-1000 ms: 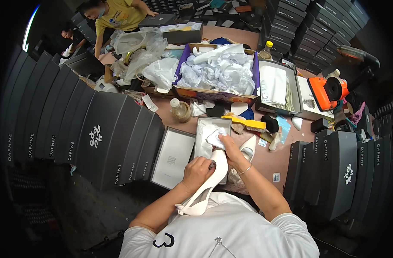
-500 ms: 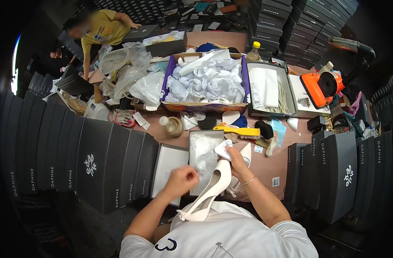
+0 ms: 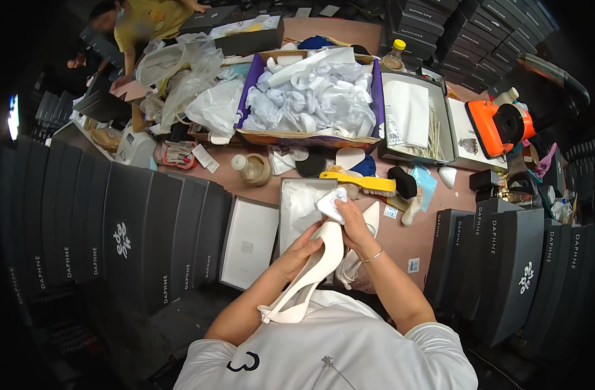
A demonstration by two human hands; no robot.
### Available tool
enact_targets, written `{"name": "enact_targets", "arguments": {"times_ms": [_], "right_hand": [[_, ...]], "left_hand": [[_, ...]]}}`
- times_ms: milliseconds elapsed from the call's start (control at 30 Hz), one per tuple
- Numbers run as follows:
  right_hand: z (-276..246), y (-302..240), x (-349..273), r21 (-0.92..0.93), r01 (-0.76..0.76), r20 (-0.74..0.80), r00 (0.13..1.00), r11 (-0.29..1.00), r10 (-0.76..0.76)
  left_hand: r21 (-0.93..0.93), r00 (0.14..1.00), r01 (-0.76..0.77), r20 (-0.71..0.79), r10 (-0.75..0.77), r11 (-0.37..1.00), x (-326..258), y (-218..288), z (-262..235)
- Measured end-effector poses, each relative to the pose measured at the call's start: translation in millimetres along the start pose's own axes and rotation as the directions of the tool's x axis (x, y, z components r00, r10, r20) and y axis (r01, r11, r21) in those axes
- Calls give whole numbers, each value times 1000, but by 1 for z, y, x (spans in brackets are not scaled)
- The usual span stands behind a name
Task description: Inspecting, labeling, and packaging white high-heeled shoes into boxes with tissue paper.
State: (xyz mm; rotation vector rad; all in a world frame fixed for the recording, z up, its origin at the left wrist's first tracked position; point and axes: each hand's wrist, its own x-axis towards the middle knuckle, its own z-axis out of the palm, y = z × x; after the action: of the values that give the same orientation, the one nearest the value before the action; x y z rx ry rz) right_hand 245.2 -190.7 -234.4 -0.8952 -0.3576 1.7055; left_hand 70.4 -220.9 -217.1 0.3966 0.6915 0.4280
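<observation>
A cream high-heeled shoe (image 3: pixel 333 250) slants in front of my chest, its strap end low by my shirt. My left hand (image 3: pixel 299 255) is closed on the shoe's side, fingers partly hidden behind it. My right hand (image 3: pixel 356 229) pinches a small white wad (image 3: pixel 331 203), paper or cloth, against the shoe's upper end. Whether that hand also grips the shoe is hidden. A second cream shoe (image 3: pixel 372 216) lies behind my right hand, its pointed toe showing. Just beyond my hands is an open shoebox (image 3: pixel 291 195) with white tissue paper.
A purple-edged carton (image 3: pixel 244 97) of crumpled tissue stands across the table. Nearer lie a yellow brush (image 3: pixel 359 182) and a jar (image 3: pixel 252 169). A box lid (image 3: pixel 249 244) leans at left. Dark shoeboxes (image 3: pixel 128 240) rise on both sides. Another person (image 3: pixel 148 29) works far left.
My left hand has come in from beside the shoe and closed on it. The shoe and right hand have shifted slightly left, and the view has tilted a little.
</observation>
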Motion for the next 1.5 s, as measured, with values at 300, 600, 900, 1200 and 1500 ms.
{"name": "enact_targets", "arguments": {"times_ms": [300, 600, 900, 1200, 1500], "right_hand": [[27, -26, 1, -432, 402, 134, 914, 807, -383], [62, -1, -85, -829, 508, 550, 817, -235, -174], [63, 31, -101, -913, 292, 360, 905, -286, -226], [44, 52, -114, -975, 161, 69, 871, 150, -487], [-4, 69, -158, -981, 58, 180, 626, -185, -759]], "left_hand": [[-409, 976, -39, -209, -53, 912, -56, -16, 21], [14, 889, -343, -319, 329, 939, -72, -25, 22], [143, 953, -173, -226, 202, 974, -75, -21, 14], [335, 991, -122, -6, 131, 934, -64, -20, 22], [528, 990, -39, 138, -40, 848, -68, -44, 52]]}}
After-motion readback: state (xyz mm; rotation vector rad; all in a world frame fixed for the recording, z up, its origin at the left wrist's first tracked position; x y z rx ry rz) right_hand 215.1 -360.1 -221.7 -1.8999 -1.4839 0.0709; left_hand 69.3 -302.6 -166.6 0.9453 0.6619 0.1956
